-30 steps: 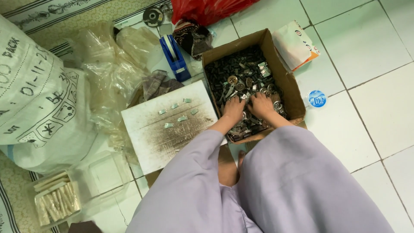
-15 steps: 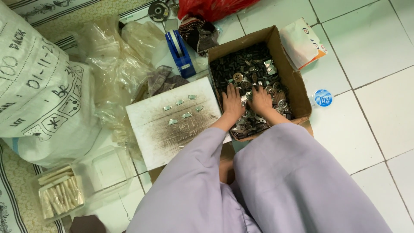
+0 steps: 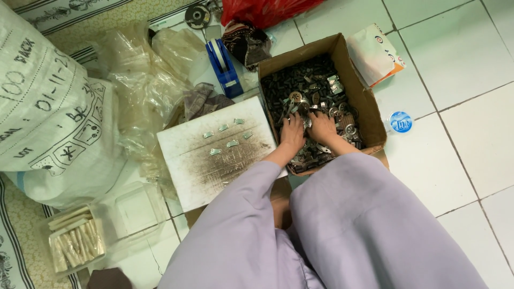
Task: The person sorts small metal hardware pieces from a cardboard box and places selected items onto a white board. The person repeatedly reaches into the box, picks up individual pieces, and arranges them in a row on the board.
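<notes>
Beside the big printed white woven sack point(image 3: 48, 107), our open brown cardboard box point(image 3: 369, 115) of small dark and silvery metal parts point(image 3: 300, 85) had barely shifted. Our left hand point(image 3: 292, 134) and right hand point(image 3: 323, 128) stayed buried there, parts beneath both palms; whether they gripped any, we couldn't tell.

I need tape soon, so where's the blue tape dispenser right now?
In the head view, the tape dispenser stands on the floor, upper middle, just left of the cardboard box and behind the white board.
</notes>
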